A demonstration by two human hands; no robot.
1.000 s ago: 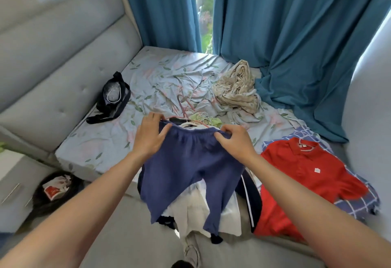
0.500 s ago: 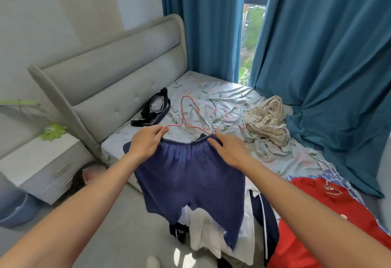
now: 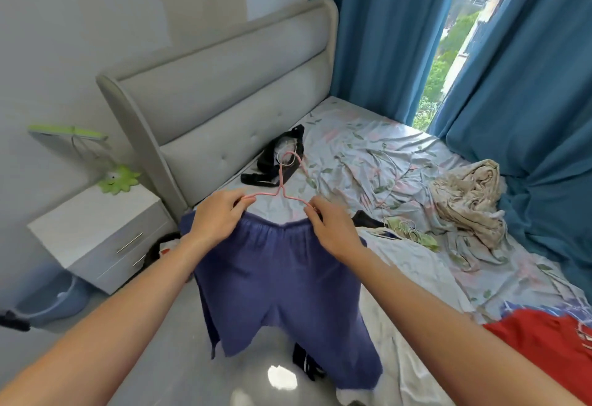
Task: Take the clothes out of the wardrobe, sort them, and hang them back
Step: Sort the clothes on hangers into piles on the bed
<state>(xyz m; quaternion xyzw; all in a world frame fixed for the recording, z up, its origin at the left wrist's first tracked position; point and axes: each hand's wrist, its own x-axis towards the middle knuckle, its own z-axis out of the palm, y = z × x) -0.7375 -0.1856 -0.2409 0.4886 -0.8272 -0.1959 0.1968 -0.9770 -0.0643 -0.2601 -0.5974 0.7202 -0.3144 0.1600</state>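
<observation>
Blue shorts (image 3: 282, 293) hang on a pink hanger (image 3: 282, 187) above the bed (image 3: 368, 149) edge | left hand (image 3: 214, 223) and right hand (image 3: 333, 232) pinch waistband to hanger ends | hanger lies crosswise (hook pointing away), hands equally near.

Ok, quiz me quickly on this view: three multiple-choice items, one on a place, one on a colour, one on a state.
1. Where does the green toy sit?
A on the bed
B on the white nightstand
C on the floor

2. What colour is the hanger?
A pink
B black
C white

3. How are the blue shorts held?
A lying flat on the bed
B by one hand only
C by the left hand and the right hand together

Answers: 1 B, it rests on the nightstand's top. 2 A, pink wire. 3 C, each hand grips a waistband end.
</observation>
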